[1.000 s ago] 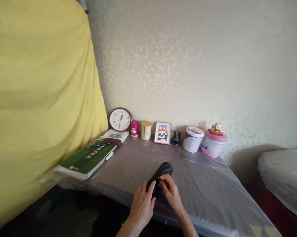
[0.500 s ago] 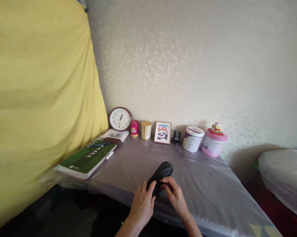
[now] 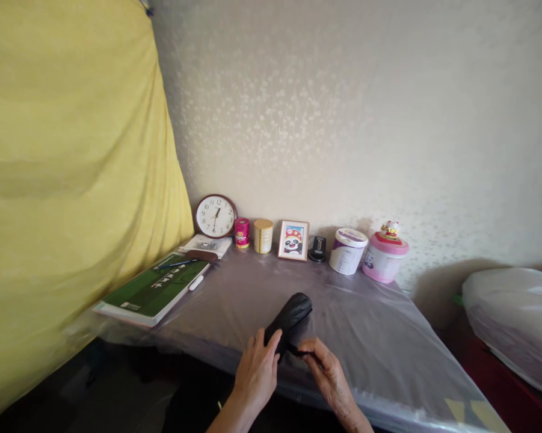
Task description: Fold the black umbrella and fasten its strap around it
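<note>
A black soft case [image 3: 291, 316], long and rounded, lies on the plastic-covered table [image 3: 379, 337] near its front edge. My left hand [image 3: 256, 374] rests on the case's near end with the fingers curled over it. My right hand [image 3: 327, 373] pinches a small black tab or strap [image 3: 298, 350] that comes off the case's near end, just to the right of my left hand.
Along the wall stand a round clock [image 3: 215, 216], a red tin [image 3: 242, 233], a gold tin [image 3: 263, 236], a panda picture frame [image 3: 293, 240], a white tub [image 3: 348, 251] and a pink tub [image 3: 381, 257]. A green book [image 3: 156, 288] lies left. A yellow curtain [image 3: 67, 180] hangs left; a white bag [image 3: 514, 319] sits right.
My right hand has drawn back toward me and to the right, pulling the small black tab out from the case. My left hand stays on the case.
</note>
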Demonstrator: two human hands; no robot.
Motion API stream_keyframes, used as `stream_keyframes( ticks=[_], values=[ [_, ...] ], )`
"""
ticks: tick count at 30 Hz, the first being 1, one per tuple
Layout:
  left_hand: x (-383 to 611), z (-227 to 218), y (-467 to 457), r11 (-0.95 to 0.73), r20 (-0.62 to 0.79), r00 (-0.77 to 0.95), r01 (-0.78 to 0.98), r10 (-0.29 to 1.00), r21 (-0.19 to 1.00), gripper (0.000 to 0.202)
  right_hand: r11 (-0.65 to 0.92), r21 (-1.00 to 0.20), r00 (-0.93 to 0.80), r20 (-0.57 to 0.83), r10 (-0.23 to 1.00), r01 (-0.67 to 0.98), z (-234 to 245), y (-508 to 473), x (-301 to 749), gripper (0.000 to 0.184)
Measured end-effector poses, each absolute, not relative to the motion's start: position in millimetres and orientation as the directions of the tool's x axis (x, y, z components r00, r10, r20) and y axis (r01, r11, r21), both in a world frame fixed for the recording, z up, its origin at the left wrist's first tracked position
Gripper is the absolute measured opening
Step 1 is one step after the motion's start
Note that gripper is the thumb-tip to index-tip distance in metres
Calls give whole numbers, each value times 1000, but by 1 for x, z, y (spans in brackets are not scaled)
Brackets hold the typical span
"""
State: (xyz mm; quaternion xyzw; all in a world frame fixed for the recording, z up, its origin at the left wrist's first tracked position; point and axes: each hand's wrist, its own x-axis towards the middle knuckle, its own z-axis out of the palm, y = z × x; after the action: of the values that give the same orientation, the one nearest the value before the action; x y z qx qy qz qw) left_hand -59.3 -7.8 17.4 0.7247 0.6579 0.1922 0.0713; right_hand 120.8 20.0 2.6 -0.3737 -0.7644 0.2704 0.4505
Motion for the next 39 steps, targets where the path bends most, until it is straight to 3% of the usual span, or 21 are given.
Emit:
stream_keyframes(
  ticks=[9,23,39],
  values=[
    [-58,13,-11,-143,177,93,945,980,295,48,609,-753,-349,517,781,247,16,31,104,13],
    [-58,11,-12,-175,223,116,947,968,269,49,486,-813,-378,360,853,321,26,58,83,17],
    [-57,2,-12,-182,306,110,959,946,216,45,500,-782,-414,341,844,373,26,72,76,19]
  ],
)
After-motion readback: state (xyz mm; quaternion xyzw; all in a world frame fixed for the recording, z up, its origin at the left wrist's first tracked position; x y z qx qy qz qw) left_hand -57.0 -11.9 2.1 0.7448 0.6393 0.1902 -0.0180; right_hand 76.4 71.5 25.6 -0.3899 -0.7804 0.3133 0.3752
